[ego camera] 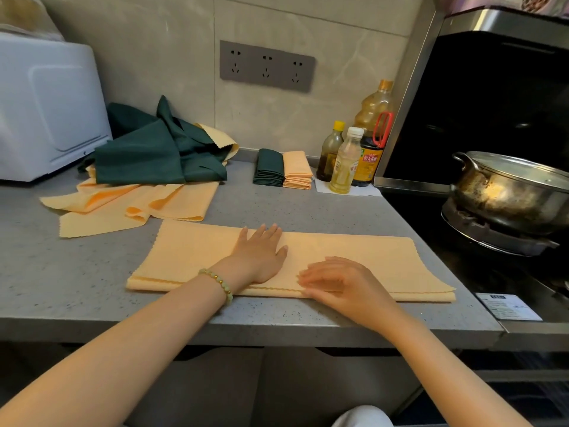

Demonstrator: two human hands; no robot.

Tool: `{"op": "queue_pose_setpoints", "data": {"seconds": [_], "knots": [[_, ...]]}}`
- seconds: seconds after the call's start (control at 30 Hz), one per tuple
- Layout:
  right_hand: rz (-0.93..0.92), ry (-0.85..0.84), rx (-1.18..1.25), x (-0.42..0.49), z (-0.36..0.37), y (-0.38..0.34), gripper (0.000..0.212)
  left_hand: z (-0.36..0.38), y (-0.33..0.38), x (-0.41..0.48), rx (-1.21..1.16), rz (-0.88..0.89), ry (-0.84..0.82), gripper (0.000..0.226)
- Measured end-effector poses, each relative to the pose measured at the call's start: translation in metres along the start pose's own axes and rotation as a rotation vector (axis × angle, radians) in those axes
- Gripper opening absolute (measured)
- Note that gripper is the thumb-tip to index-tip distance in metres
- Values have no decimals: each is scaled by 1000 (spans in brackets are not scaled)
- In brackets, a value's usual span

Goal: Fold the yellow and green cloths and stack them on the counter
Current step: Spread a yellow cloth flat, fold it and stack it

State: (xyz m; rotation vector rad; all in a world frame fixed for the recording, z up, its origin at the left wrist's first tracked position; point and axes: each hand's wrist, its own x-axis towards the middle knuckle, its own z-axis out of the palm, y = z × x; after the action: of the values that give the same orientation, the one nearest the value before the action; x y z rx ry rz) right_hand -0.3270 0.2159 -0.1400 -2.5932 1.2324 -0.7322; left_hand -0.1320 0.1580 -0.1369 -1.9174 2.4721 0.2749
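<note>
My left hand [261, 254] lies flat and open on the yellow cloth [369, 254], fingers straight and pointing to the far side, palm pressing the fabric down near its middle. My right hand [335, 282] sits just to the right of it at the cloth's near edge, fingers loosely bent and pointing left. It is blurred, so I cannot tell whether it pinches the hem or only rests on it.

The cloth is folded into a long strip lying left to right across the near part of the grey counter [61, 272]. Far left, a heap of unfolded green cloths [147, 149] lies on top of loose yellow cloths [123, 201], beside a white appliance [46, 109]. Farther back, near the wall, a folded green stack [269, 167] and a folded yellow stack [297, 169] stand side by side, touching. Just right of them are three bottles [345, 161], and on the stove at far right a steel pot [508, 192].
</note>
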Motion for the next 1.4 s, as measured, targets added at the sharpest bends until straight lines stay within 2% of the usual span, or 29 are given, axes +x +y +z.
{"op": "queue_pose_setpoints", "data": {"seconds": [0.17, 0.4, 0.53, 0.73, 0.8, 0.87, 1.0, 1.1, 1.27, 1.4], "knots": [[-79, 118, -54, 0, 7, 0, 49, -8, 2, -2, -24, 31, 28, 56], [-136, 133, -88, -3, 8, -5, 30, 1, 5, 0, 4, 59, 14, 55], [-158, 82, -70, -6, 11, -8, 35, 8, 4, 0, 22, 64, 22, 55], [-272, 89, -251, 0, 7, -6, 26, 2, -1, 1, 58, 56, -40, 56], [-249, 84, -285, 0, 0, 3, 21, -8, -7, 3, 93, 49, -95, 57], [-174, 81, -309, -1, -10, 22, 6, -18, -16, 2, 128, 57, -154, 58], [72, 132, -333, -3, -29, 55, 15, -26, -30, -10, 89, 152, -180, 56], [159, 71, -344, -2, -31, 54, 18, -17, -36, -20, 46, 200, -137, 57], [100, -88, -336, -12, -24, 26, 33, -3, -43, -23, -32, 221, -100, 57], [18, -138, -243, -25, -17, -2, 36, 0, -46, -23, -56, 249, -71, 56]]}}
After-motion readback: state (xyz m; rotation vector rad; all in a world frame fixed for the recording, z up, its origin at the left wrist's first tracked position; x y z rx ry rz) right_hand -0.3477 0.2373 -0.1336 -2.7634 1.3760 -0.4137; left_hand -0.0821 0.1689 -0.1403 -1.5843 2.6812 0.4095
